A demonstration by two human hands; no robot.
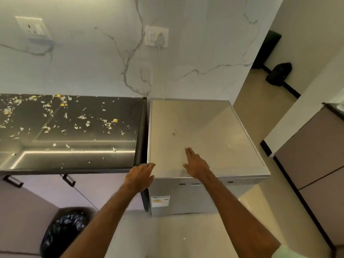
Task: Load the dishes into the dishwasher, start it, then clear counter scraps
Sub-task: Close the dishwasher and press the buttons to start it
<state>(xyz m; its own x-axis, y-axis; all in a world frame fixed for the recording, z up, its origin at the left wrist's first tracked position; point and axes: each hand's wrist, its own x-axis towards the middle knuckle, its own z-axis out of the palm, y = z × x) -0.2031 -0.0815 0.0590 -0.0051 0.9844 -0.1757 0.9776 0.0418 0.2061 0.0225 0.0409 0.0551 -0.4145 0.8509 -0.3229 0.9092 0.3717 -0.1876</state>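
A silver dishwasher (204,127) stands right of the dark counter (74,161), its door closed. My right hand (195,164) lies flat on its top near the front edge, fingers straight and pointing away. My left hand (140,175) hovers at the dishwasher's front left corner, fingers loosely bent, holding nothing. Several pale and yellow scraps (81,117) are strewn over the counter. A small scrap (174,134) lies on the dishwasher top.
A bin lined with a black bag (63,233) stands on the floor at lower left. Grey cabinets with dark handles (69,180) sit under the counter. A cord runs from a wall socket (157,35) down behind the dishwasher. More cabinets (316,164) stand at right.
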